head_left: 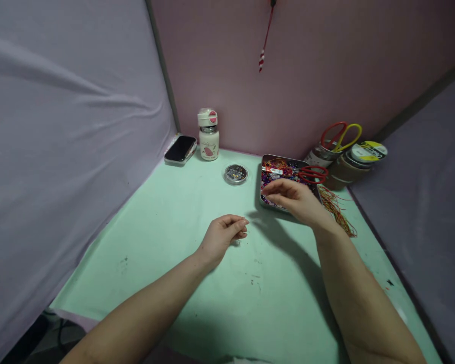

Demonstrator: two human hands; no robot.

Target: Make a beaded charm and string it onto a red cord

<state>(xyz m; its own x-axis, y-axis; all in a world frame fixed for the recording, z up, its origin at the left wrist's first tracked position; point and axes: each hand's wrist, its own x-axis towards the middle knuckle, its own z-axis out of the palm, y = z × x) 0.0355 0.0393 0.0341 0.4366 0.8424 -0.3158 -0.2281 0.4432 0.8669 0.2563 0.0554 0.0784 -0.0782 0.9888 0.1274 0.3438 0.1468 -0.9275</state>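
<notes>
My left hand (226,233) is over the middle of the table, thumb and fingertips pinched together. Whatever is between those fingertips is too small to make out. My right hand (293,199) hovers at the front left part of a metal tray (263,177) of mixed small beads (267,178). Its fingers are curved, with a gap showing between thumb and forefinger, and nothing can be seen in them. Red-handled scissors (313,174) and coils of orange thread (278,164) lie in the tray. The hand and wrist hide the tray's front right part.
Behind are a phone (181,149), a white bottle (209,144) and a small round clear case (236,174). At right stand a jar (320,154) with red and yellow scissors, another jar (345,171) topped by a spool (369,151), and loose cords (339,210). A red-white tassel (261,60) hangs behind.
</notes>
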